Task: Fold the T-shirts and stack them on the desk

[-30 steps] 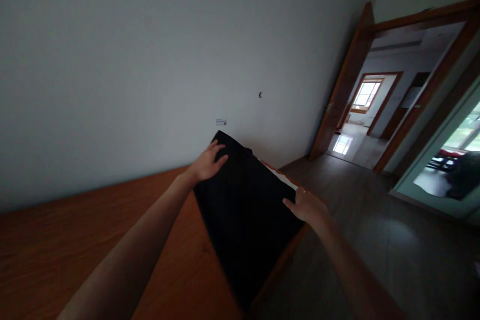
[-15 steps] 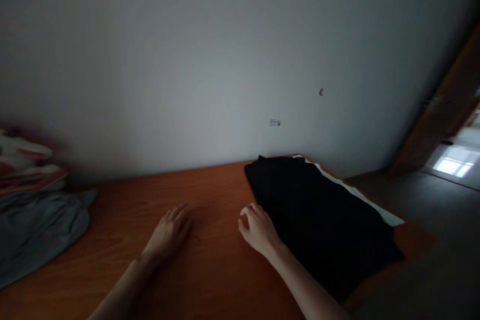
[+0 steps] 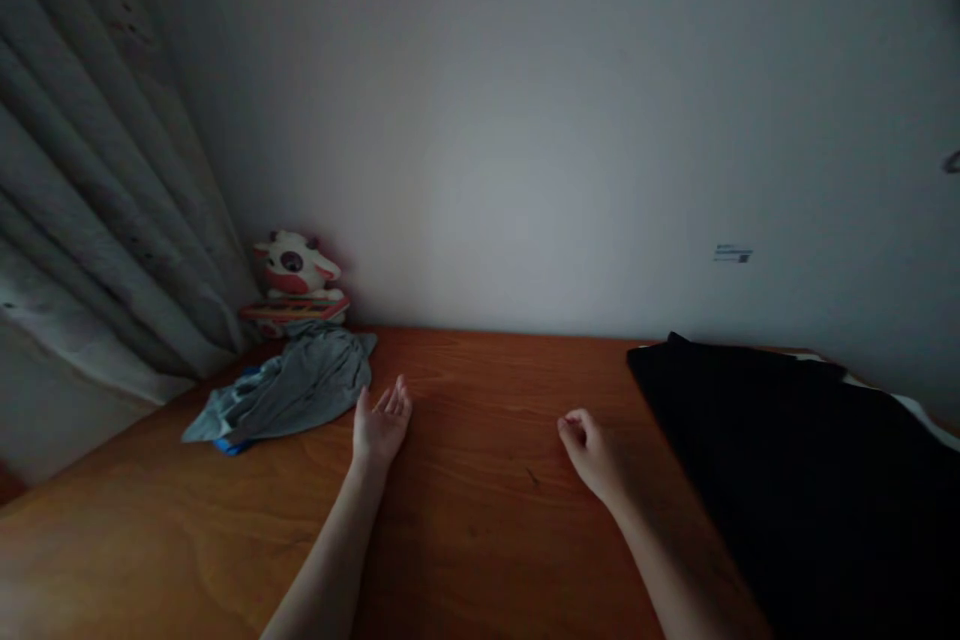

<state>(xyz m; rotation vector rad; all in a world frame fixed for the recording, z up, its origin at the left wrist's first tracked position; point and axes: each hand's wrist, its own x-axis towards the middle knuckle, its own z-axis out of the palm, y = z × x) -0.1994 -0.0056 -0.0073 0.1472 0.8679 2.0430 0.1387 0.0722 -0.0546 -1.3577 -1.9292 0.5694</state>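
Observation:
My left hand point(image 3: 381, 428) is turned palm up over the wooden table point(image 3: 480, 540), its fingers apart and nothing in it. Just to its left lies a crumpled grey cloth garment point(image 3: 319, 375), close to the fingers but not held. My right hand point(image 3: 592, 450) rests on its side on the wood with the fingers curled in toward the thumb, and I see nothing in them. Right of that hand, a black garment point(image 3: 795, 460) is spread flat, with a gap of wood between them. A white edge of cloth point(image 3: 926, 420) shows from under the black one.
A cow-shaped toy point(image 3: 296, 265) with a small keyboard stands in the back left corner, behind the grey cloth. Something blue point(image 3: 232, 445) peeks out beneath that cloth. Pale curtains point(image 3: 97, 190) hang at the left. A wall point(image 3: 510, 170) with a small printed label point(image 3: 733, 253) closes off the back.
The view has swung left, bringing the toy and curtains into sight. My left hand has rolled palm up near the grey garment. My right hand has curled tighter and is farther from the black garment.

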